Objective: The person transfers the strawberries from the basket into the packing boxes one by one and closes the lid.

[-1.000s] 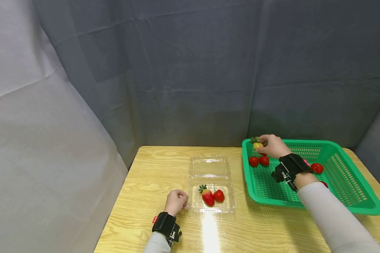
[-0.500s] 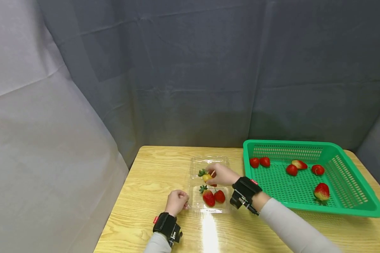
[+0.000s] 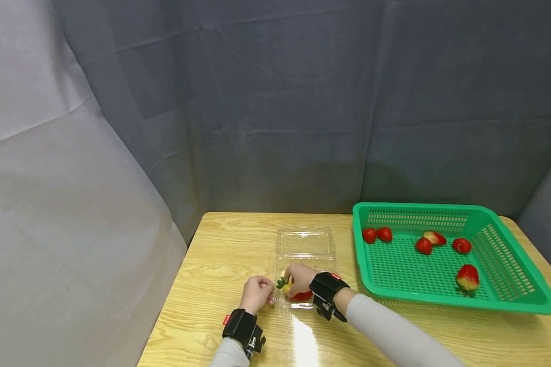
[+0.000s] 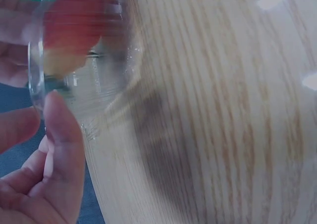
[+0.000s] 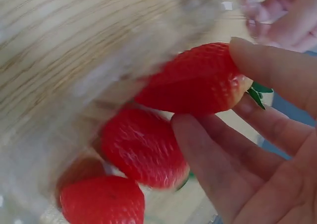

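Observation:
A clear plastic clamshell box [image 3: 305,241] lies unfolded on the table. At its front left corner, my left hand [image 3: 256,294] pinches the rim between thumb and index finger [image 4: 19,127]. My right hand [image 3: 300,280] is at the box's front half, holding a strawberry [image 5: 193,80] with a yellow top and green leaves between thumb and fingers. Below that one, the right wrist view shows another strawberry [image 5: 143,147] and a smaller red fruit [image 5: 104,201] in the box. In the head view, the right hand mostly covers these two.
To the right stands a green plastic basket [image 3: 441,299] with several red fruits spread inside, among them a large strawberry [image 3: 468,278] near the front. Wood-grain table [image 3: 229,244] surrounds the box. Grey cloth [image 3: 275,127] hangs behind the table.
My right hand has carried the strawberry leftward from the basket, over the box, then down and toward the front into its front half. The left hand has stayed at the corner.

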`<state>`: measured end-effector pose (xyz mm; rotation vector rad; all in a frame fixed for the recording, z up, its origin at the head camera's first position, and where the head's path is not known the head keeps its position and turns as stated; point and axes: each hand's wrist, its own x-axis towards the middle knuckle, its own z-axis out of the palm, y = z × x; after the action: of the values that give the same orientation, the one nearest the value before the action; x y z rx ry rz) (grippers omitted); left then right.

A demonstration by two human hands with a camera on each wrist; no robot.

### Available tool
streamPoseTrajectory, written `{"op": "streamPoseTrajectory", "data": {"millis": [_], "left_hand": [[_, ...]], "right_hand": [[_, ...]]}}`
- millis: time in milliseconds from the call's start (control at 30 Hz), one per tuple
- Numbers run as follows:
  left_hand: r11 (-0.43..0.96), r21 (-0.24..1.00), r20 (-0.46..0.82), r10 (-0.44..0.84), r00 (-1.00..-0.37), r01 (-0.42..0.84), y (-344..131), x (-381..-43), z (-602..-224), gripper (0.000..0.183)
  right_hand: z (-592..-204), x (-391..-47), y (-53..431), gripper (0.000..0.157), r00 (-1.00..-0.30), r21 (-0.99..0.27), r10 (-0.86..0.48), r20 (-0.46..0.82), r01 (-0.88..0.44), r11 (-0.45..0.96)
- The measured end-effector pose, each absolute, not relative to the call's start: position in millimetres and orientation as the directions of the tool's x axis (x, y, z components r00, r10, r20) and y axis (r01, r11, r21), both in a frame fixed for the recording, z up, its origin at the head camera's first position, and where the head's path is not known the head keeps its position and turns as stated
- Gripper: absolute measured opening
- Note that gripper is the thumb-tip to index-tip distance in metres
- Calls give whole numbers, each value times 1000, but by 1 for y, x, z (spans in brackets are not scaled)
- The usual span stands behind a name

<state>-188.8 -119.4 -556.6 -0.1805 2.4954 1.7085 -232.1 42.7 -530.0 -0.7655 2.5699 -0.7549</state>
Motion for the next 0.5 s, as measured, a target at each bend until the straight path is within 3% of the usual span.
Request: {"op": "streamPoseTrajectory", "data": {"millis": [233, 400, 500], "left_hand": [[356, 924, -141, -30, -990, -143, -117, -189, -555, 5], [354, 924, -146, -23, -989, -144, -116, -189, -553, 5], [351, 926, -146, -15, -989, -142, -115, -188, -553, 6]], "right_hand": [[-525, -224, 41, 25, -795, -479, -507, -332, -322, 817], [-523, -225, 48, 27, -791, -521, -535, -298, -335, 785], [-511, -232, 61, 31, -779, -609, -574, -252, -333, 720]]}}
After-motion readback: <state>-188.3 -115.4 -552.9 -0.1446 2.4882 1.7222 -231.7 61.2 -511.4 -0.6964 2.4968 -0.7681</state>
